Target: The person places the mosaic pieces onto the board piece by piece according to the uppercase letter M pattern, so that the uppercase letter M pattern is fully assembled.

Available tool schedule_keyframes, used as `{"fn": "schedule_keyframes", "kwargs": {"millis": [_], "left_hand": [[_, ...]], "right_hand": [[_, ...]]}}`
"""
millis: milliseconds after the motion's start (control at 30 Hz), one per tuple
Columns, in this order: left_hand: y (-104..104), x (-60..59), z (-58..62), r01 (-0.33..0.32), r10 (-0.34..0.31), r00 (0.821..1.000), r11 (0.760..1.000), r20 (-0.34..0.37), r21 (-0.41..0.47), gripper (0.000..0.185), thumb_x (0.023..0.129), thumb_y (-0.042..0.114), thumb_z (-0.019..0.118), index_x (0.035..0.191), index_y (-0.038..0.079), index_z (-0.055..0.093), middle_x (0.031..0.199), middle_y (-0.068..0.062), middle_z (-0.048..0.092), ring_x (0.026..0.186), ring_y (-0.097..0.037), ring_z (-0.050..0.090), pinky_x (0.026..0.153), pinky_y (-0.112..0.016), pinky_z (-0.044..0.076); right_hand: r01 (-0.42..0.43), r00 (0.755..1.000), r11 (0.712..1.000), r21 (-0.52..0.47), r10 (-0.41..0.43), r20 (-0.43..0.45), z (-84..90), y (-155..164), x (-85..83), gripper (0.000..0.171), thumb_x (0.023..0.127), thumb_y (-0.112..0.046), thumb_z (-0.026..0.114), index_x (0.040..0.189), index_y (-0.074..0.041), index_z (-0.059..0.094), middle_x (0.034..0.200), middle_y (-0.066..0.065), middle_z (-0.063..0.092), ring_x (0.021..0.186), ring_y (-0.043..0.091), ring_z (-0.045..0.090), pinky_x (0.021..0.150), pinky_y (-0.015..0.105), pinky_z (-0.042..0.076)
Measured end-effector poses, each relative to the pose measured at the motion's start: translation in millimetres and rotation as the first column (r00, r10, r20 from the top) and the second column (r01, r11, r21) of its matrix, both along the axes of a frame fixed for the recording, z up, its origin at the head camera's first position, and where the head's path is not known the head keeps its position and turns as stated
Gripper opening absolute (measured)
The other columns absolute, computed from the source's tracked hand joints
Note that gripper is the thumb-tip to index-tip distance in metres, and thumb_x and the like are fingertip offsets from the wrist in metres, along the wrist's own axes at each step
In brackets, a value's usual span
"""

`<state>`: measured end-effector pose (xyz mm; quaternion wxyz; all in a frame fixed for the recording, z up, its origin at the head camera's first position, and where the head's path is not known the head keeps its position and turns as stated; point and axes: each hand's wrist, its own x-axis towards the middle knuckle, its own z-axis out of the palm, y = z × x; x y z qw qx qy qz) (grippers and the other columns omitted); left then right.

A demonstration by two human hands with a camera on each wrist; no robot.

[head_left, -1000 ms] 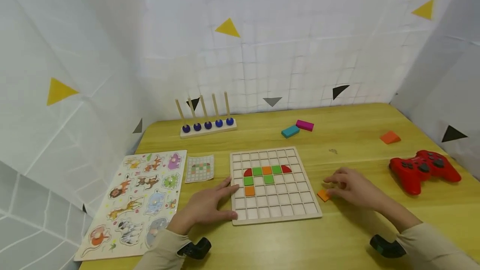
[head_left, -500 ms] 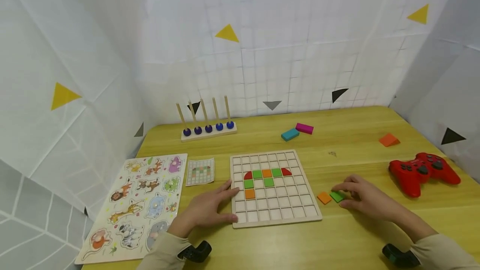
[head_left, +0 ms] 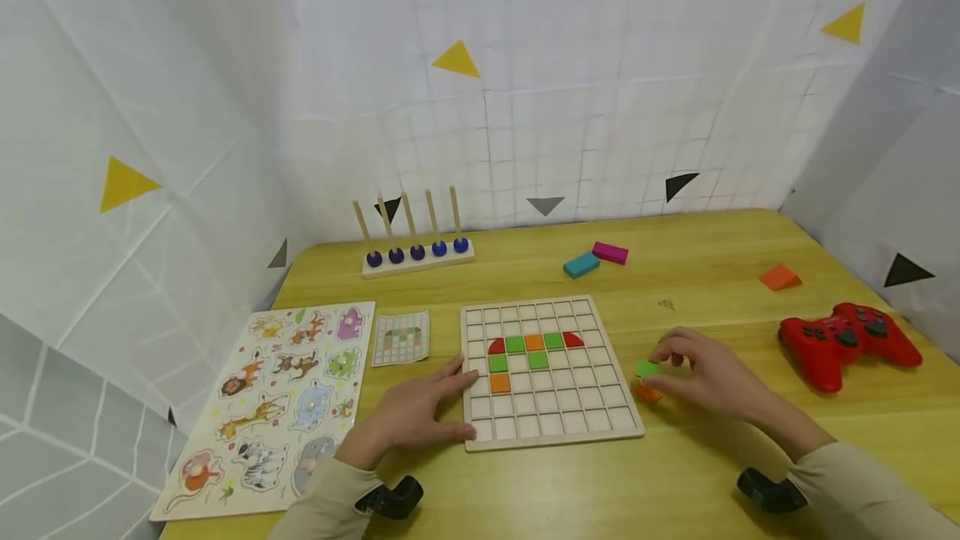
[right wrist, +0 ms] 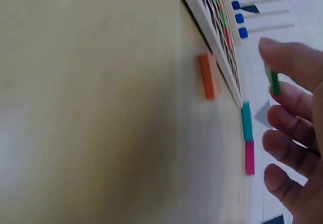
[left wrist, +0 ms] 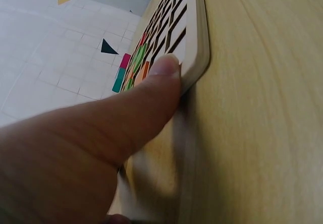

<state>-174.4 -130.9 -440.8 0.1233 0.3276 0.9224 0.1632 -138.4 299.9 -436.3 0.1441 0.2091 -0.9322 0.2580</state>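
A wooden grid board (head_left: 550,433) lies on the yellow table, with green, orange and red tiles set in its upper rows. My left hand (head_left: 417,411) rests flat at the board's left edge, its thumb (left wrist: 151,90) pressing the rim (left wrist: 198,42). My right hand (head_left: 701,373) is just right of the board and pinches a green tile (head_left: 647,367) lifted off the table; the same green tile (right wrist: 273,81) shows between thumb and fingers in the right wrist view. An orange tile (head_left: 647,393) lies on the table below it, also the orange tile (right wrist: 207,75) beside the board's edge.
A red game controller (head_left: 846,342) sits at the right. An orange wedge (head_left: 778,277), teal block (head_left: 581,264) and magenta block (head_left: 610,252) lie further back. A peg rack (head_left: 416,257) stands at the rear, an animal puzzle (head_left: 273,407) and a pattern card (head_left: 401,337) at the left.
My right hand uncovered a green tile, pinched it and lifted it up and left towards the board. The orange tile stays on the table. The left hand has not moved.
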Motion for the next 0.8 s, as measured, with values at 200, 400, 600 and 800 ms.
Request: {"fn": "schedule_keyframes", "kwargs": {"millis": [200, 400, 600, 800], "left_hand": [[1.4, 0.0, 2.6, -0.001, 0.001, 1.000, 1.000, 0.003, 0.006, 0.078, 0.086, 0.063, 0.063, 0.152, 0.029, 0.040, 0.164, -0.003, 0.028, 0.137, -0.036, 0.049, 0.099, -0.054, 0.048], [3.3, -0.4, 2.2, -0.002, 0.002, 1.000, 1.000, 0.012, 0.005, 0.077, 0.087, 0.063, 0.062, 0.152, 0.030, 0.038, 0.164, -0.001, 0.026, 0.138, -0.035, 0.048, 0.101, -0.054, 0.047], [2.0, -0.3, 4.3, -0.016, 0.016, 1.000, 1.000, 0.015, -0.002, 0.077, 0.086, 0.062, 0.064, 0.152, 0.030, 0.039, 0.164, -0.001, 0.026, 0.138, -0.036, 0.047, 0.100, -0.055, 0.047], [1.0, 1.4, 4.3, -0.014, 0.014, 1.000, 1.000, 0.022, 0.006, 0.077, 0.086, 0.062, 0.064, 0.152, 0.030, 0.039, 0.164, -0.002, 0.026, 0.140, -0.035, 0.046, 0.101, -0.055, 0.047]], "right_hand": [[0.030, 0.997, 0.999, -0.033, -0.027, 0.073, 2.3, -27.4, -28.0, 0.018, 0.081, -0.031, 0.082, 0.083, -0.026, 0.065, 0.083, -0.011, 0.059, 0.075, 0.004, 0.047, 0.064, 0.020, 0.041], [0.030, 0.988, 0.999, -0.015, -0.027, 0.152, 2.5, -38.2, -41.9, 0.011, 0.086, -0.024, 0.077, 0.090, -0.017, 0.071, 0.087, -0.006, 0.063, 0.077, 0.009, 0.050, 0.065, 0.021, 0.044], [0.020, 0.976, 0.999, 0.047, -0.030, 0.217, 3.0, -37.4, -48.0, 0.038, 0.087, -0.020, 0.075, 0.120, -0.002, 0.068, 0.096, 0.007, 0.063, 0.078, 0.012, 0.052, 0.066, 0.025, 0.046], [-0.042, 0.970, 0.997, 0.062, 0.026, 0.241, -3.4, -38.6, -56.9, 0.032, 0.088, -0.019, 0.074, 0.116, -0.003, 0.070, 0.095, 0.007, 0.060, 0.078, 0.012, 0.048, 0.066, 0.025, 0.044]]}}
